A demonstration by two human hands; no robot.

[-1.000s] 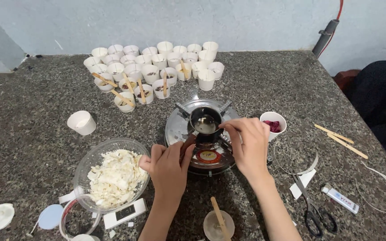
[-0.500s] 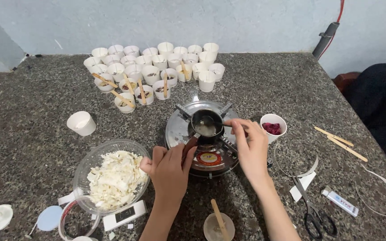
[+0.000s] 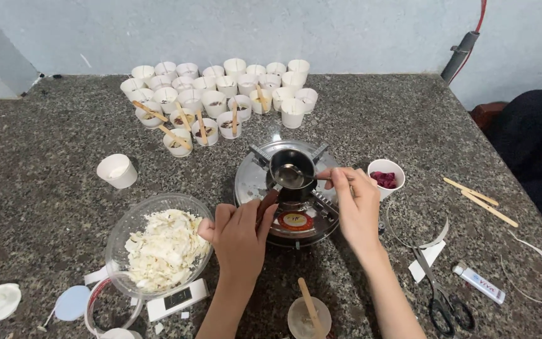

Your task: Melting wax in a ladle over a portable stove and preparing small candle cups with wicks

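A small dark metal pot [image 3: 291, 171] sits upright on the prongs of a round silvery stove [image 3: 286, 191] near the middle of the tabletop, a shallow pool of pale liquid shining inside it. Its brown handle [image 3: 266, 204] slants down toward the near edge. A thin stick [image 3: 324, 176] reaches level across the pot's right rim, its tip over the liquid.

- Speckled grey granite counter [image 3: 45, 182] fills most of the view.
- Pale blue-grey painted wall [image 3: 346, 31] behind.
- Grey pipe with red cable [image 3: 461, 53] at right corner.
- Dark shape [image 3: 534, 138] far right, possibly a chair.
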